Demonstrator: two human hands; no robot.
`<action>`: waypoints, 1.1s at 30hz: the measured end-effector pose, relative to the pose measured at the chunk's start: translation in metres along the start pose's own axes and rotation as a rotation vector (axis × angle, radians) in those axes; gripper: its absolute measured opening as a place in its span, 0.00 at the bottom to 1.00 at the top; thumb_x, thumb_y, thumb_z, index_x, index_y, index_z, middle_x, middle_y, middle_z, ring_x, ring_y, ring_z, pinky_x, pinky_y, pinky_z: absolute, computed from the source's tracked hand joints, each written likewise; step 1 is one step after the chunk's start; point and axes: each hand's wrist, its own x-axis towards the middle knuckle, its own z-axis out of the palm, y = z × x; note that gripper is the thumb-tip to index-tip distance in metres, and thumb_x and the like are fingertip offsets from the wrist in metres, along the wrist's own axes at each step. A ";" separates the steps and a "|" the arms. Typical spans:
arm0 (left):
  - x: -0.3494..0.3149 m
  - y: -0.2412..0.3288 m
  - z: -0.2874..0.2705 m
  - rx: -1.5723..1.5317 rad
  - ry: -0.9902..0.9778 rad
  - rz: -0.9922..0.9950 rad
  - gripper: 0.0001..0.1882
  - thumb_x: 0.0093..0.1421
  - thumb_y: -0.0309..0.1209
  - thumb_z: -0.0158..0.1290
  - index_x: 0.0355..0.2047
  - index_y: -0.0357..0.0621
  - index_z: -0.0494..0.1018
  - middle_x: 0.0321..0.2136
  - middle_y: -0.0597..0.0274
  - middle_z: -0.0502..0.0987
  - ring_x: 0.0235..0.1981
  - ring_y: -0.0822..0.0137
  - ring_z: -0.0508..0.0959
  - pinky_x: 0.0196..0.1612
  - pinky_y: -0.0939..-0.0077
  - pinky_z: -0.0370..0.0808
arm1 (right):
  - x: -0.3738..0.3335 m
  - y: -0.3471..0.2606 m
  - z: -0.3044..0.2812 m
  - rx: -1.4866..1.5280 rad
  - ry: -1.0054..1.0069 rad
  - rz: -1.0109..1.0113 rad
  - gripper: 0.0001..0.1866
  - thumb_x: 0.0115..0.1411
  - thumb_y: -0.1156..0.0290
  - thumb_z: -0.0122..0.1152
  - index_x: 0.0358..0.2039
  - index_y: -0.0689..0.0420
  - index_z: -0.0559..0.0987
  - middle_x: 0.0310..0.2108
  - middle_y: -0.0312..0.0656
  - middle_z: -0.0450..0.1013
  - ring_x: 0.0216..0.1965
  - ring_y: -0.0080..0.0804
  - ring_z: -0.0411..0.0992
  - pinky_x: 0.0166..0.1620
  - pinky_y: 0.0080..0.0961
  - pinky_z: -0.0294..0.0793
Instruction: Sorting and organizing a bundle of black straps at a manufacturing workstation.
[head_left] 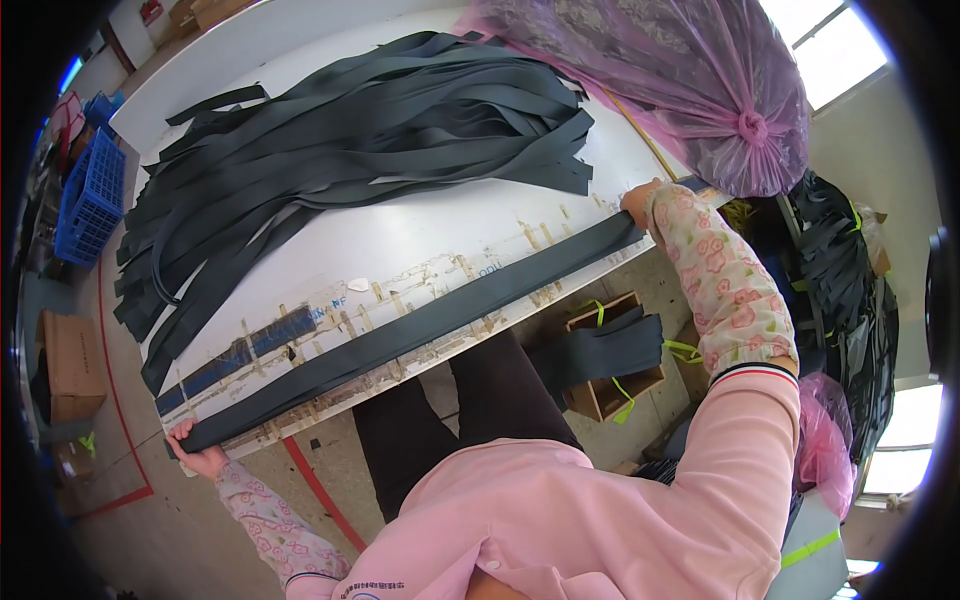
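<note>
A long dark grey-green fabric strip (420, 325), seemingly several layers thick, lies stretched along the near edge of the white table (390, 240). My left hand (202, 452) grips its left end at the table's corner, thumb on top. At the other end, my right hand (640, 203) is closed round the strip, its fingers partly hidden by the hand itself. Beyond the strip lies a large loose heap of similar dark strips (370, 130), overlapping and running left to right. Tape pieces and worn marks show on the tabletop near the edge.
A big pink plastic bag (690, 80), tied shut, rests at the far right. Bundled dark strips (835, 240) hang at right. Below the table stands a wooden box (640, 378) with strips and green ties. Blue crates (90, 200) and a cardboard box (72, 365) are at left.
</note>
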 end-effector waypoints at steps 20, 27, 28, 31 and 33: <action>-0.004 0.032 0.011 0.015 -0.008 0.029 0.08 0.67 0.28 0.51 0.32 0.45 0.63 0.25 0.67 0.62 0.30 0.70 0.64 0.40 0.70 0.67 | 0.092 -0.141 0.086 -0.809 0.241 0.596 0.55 0.39 0.62 0.81 0.67 0.45 0.58 0.63 0.41 0.62 0.69 0.41 0.54 0.71 0.58 0.40; -0.007 0.024 0.012 0.019 0.019 0.036 0.09 0.67 0.29 0.52 0.31 0.45 0.62 0.27 0.67 0.62 0.30 0.68 0.64 0.41 0.70 0.67 | 0.114 -0.147 0.094 -0.831 0.191 0.434 0.47 0.44 0.59 0.78 0.63 0.49 0.64 0.56 0.41 0.68 0.63 0.40 0.62 0.67 0.48 0.54; -0.007 0.024 0.012 0.011 0.010 0.039 0.09 0.67 0.29 0.51 0.32 0.45 0.63 0.27 0.66 0.62 0.31 0.68 0.64 0.41 0.70 0.67 | 0.112 -0.145 0.095 -0.821 0.182 0.459 0.44 0.45 0.58 0.77 0.61 0.51 0.66 0.53 0.41 0.69 0.60 0.39 0.65 0.64 0.44 0.60; -0.007 0.025 0.014 0.011 -0.008 0.040 0.09 0.67 0.29 0.51 0.32 0.44 0.63 0.27 0.66 0.62 0.31 0.68 0.64 0.42 0.70 0.67 | 0.107 -0.137 0.102 -0.816 0.174 0.497 0.39 0.46 0.56 0.75 0.57 0.53 0.69 0.50 0.41 0.69 0.56 0.39 0.67 0.58 0.37 0.66; -0.011 0.021 0.017 0.018 -0.011 0.044 0.09 0.67 0.29 0.51 0.32 0.44 0.63 0.27 0.66 0.62 0.31 0.68 0.64 0.42 0.70 0.67 | 0.100 -0.132 0.113 -0.873 0.224 0.469 0.34 0.48 0.56 0.73 0.53 0.54 0.70 0.48 0.40 0.69 0.55 0.38 0.68 0.54 0.36 0.68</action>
